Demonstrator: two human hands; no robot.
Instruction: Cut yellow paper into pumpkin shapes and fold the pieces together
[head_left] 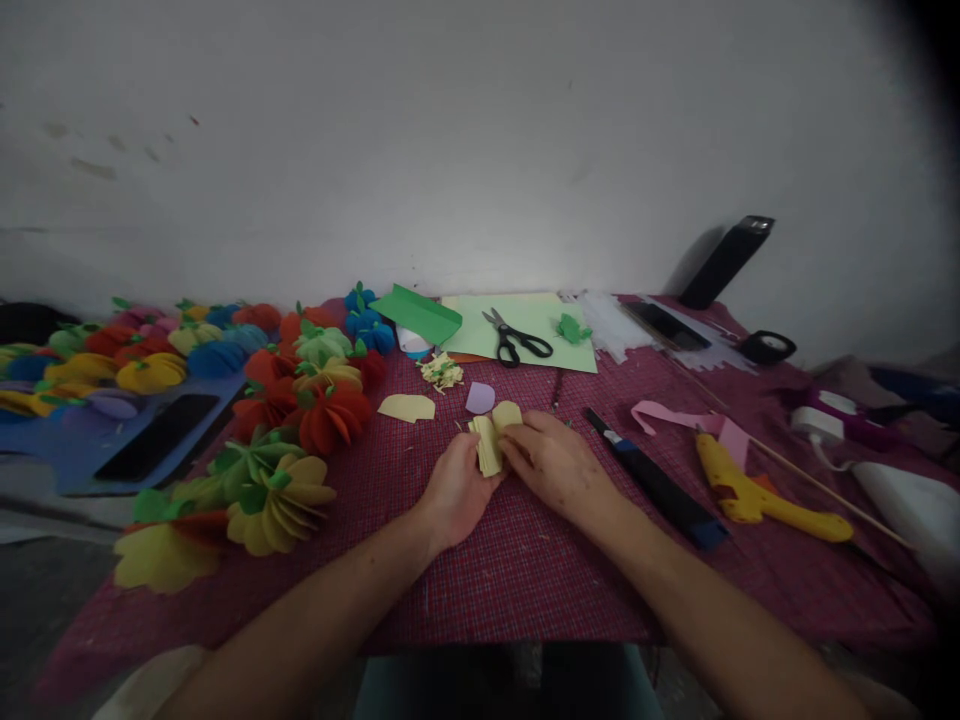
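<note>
My left hand (459, 492) is closed around a thick stack of folded pale yellow paper pieces (486, 448), held just over the table. At the stack's right side, the fingers of my right hand (551, 458) pinch a rounded yellow paper piece (507, 414); its lower part is hidden by them. Just beyond my hands lies a small lilac paper piece (481, 398). A flat yellow paper piece (407, 407) rests to the left, with a heap of paper scraps (442, 371) behind it.
Many colourful paper pumpkins (330, 415) crowd the left. Black scissors (516, 337) lie on light green paper (577, 355) at the back. A dark-handled cutter (660, 485), a pink strip (686, 420), a wooden stick (817, 478) and a yellow glue gun (765, 497) lie right.
</note>
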